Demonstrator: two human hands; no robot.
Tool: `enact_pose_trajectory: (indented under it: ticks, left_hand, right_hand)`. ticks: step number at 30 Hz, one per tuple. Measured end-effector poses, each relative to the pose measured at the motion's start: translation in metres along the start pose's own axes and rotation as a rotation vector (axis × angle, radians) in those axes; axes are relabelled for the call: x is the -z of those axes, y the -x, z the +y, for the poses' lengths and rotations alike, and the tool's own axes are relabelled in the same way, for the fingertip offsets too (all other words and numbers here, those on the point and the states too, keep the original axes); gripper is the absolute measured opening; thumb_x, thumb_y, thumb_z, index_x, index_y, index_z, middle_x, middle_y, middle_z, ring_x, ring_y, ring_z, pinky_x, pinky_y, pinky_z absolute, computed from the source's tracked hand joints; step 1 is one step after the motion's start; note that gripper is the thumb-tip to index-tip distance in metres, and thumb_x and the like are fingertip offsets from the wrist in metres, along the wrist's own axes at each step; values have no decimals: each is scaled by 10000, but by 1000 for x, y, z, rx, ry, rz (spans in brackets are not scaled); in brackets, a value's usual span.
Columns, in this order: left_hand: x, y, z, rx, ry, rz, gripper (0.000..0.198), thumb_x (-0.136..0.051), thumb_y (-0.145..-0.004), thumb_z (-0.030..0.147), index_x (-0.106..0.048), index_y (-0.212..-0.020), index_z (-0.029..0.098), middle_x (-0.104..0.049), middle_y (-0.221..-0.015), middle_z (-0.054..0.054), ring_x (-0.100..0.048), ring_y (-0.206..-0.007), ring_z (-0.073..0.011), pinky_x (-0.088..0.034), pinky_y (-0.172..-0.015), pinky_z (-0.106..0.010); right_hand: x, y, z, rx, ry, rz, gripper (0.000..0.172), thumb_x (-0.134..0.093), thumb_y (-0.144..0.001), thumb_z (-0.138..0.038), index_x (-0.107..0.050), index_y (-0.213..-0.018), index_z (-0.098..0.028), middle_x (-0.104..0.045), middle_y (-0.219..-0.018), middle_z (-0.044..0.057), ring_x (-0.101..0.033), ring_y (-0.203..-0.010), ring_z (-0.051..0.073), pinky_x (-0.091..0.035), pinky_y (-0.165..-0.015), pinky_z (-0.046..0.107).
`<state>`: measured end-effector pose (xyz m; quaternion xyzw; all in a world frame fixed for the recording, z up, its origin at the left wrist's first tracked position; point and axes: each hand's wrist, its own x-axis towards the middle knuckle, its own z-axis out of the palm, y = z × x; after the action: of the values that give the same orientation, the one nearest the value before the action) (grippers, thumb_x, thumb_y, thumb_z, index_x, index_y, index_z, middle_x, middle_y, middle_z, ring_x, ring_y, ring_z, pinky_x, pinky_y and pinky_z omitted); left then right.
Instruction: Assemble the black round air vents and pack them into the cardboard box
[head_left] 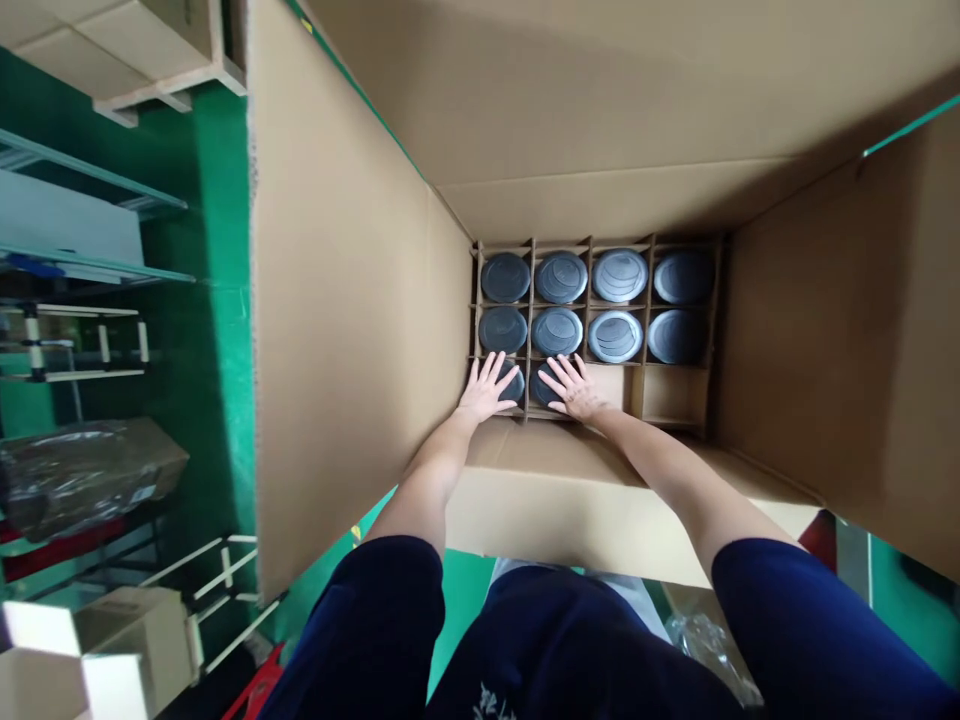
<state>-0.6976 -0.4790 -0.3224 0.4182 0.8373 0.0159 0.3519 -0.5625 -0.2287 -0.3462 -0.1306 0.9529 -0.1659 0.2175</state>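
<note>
My left hand (487,388) lies with fingers spread over a dark round object (513,382) in the front-left cell of the cardboard divider (529,340). Beside it, my right hand (574,388) rests spread on another dark round object (545,384) in the neighbouring cell. Whether the fingers grip the edges cannot be made out. Behind the hands, two rows of cells hold several more of these round objects, such as the ringed one (615,337). To the right of my right hand, two front cells show bare cardboard (670,392).
The divider sits deep inside a large cardboard box (352,300) with tall raised flaps. On the left stand metal racks (90,270), a plastic-wrapped carton (94,470) and an open carton (131,640) on the green floor (225,400). Stacked boxes (112,45) rest on a pallet.
</note>
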Motion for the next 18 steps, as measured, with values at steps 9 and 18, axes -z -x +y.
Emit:
enact_pose_trajectory:
  ticks: [9,18]
  left_hand:
    - [0,6,-2,6,-64,-70,804,-640,-923,454,-296,-1639,323,-116,-1745,-99,-46,-1619,-338,29,-1277,-626]
    - [5,2,6,18,-151,-91,830,-625,-934,470,-259,-1654,276,-56,-1751,-125,13,-1619,-345,-37,-1286,-614]
  right_hand:
    - [2,6,-2,33,-28,-31,808,-584,-953,-477,-310,-1644,-160,-149,-1721,158,-68,-1584,424,-9,-1264,649]
    - [6,3,-4,-15,-50,-15,788,-611,-946,-483,-330,-1639,-236,-165,-1723,124,-94,-1595,372,-34,-1276,625]
